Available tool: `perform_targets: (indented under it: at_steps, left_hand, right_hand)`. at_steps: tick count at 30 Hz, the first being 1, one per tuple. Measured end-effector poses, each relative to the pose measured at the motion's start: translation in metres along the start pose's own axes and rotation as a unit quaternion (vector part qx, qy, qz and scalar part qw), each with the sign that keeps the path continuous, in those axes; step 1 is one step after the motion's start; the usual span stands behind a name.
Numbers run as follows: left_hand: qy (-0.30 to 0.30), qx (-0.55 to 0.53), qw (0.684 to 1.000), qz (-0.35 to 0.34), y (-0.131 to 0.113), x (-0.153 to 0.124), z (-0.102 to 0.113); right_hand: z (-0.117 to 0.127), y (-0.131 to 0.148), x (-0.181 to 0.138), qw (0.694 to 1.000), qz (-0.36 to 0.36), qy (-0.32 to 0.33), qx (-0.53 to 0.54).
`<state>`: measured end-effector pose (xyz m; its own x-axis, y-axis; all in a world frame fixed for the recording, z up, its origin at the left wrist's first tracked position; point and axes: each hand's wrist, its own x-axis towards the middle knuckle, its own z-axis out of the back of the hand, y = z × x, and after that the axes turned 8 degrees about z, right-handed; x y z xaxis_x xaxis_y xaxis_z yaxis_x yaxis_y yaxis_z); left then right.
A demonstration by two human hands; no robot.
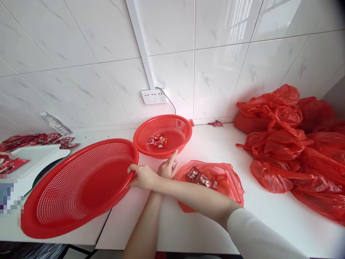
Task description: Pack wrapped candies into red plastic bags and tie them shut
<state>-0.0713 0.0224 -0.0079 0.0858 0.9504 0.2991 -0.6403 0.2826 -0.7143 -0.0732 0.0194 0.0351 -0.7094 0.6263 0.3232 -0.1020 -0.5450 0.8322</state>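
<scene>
My forearms cross, the right one over the left. My right hand [142, 176] is closed on the rim of a large red plastic basket [102, 183], held tilted at the left with nothing inside it. My left hand [168, 168] is just below a smaller red basket [163, 153], its index finger stretched out at that basket's front rim. Several small red packets [159, 141] lie in the smaller basket. Right of my left hand, a red plastic bag [231, 180] lies spread on the table, with dark red packets [202, 179] in it; my right forearm hides part of it.
Knotted, filled red bags [280, 140] are piled at the right. One small packet [215, 123] lies by the wall. A power strip [153, 96] is on the tiles. At the left are a clear plastic bottle [56, 124], more red packets [35, 140] and part of another person's hand [4, 152].
</scene>
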Motion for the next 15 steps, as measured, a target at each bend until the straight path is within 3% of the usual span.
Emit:
perform_targets:
  at_steps: [5, 10, 15]
  left_hand:
    - [0.003, 0.002, 1.000, -0.005, 0.001, -0.001, 0.000]
    - [0.018, -0.062, 0.998, 0.003, -0.001, 0.001, 0.000]
    - [0.060, -0.170, 0.979, 0.096, -0.006, -0.002, 0.004]
  right_hand:
    - [-0.010, -0.006, 0.017, 0.999, -0.026, -0.008, 0.037]
    - [0.005, 0.000, 0.016, 0.976, 0.025, 0.044, 0.210]
    - [0.031, 0.025, -0.023, 0.992, 0.056, 0.046, 0.101]
